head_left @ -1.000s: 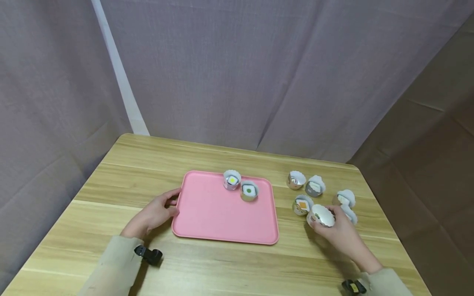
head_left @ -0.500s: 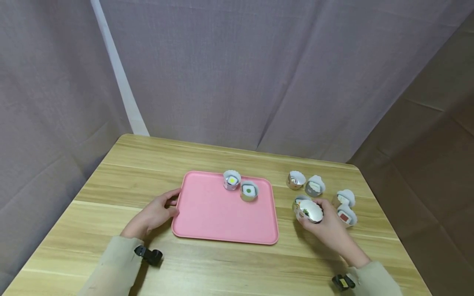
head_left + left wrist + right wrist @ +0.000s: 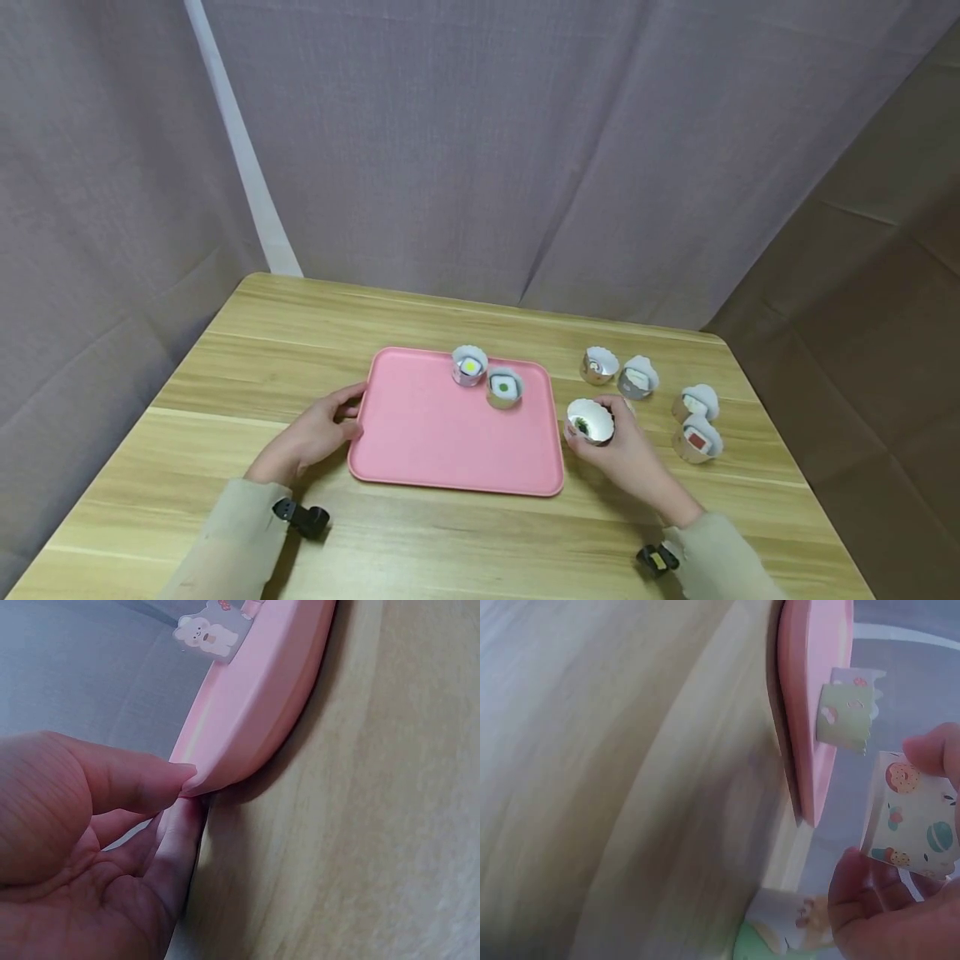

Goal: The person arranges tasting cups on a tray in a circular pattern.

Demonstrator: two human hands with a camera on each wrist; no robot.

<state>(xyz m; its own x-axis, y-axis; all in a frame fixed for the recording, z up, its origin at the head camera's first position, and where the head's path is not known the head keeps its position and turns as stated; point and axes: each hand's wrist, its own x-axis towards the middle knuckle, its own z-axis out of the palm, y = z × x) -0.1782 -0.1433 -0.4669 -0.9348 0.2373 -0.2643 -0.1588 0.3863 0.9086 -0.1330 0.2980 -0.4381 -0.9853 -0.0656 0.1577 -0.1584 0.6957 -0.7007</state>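
My left hand (image 3: 318, 433) pinches the left rim of a pink tray (image 3: 442, 450); in the left wrist view the thumb lies on the rim and the fingers are below it. My right hand (image 3: 626, 454) grips a paper baking cup (image 3: 588, 423), held up just off the tray's right edge. Doughnuts and macarons are printed on this cup's side (image 3: 915, 814), and something dark green shows inside. At the tray's back right stand a pinkish cup (image 3: 469, 367) with a yellow-dotted white piece and a greenish cup (image 3: 505, 388) with a green-dotted one.
Right of the tray stand several more baking cups, among them an orange-patterned cup (image 3: 599, 367), a grey cup (image 3: 639, 379) and a tan cup (image 3: 697, 440) holding a red-topped piece. One cup is mostly hidden behind my right hand. Grey curtains (image 3: 420, 150) hang beyond the wooden table (image 3: 420, 542).
My right hand has carried the gripped baking cup leftward, past the orange-topped cup, to the tray's right edge. The red-topped piece has come into sight. The left hand and tray have stayed put.
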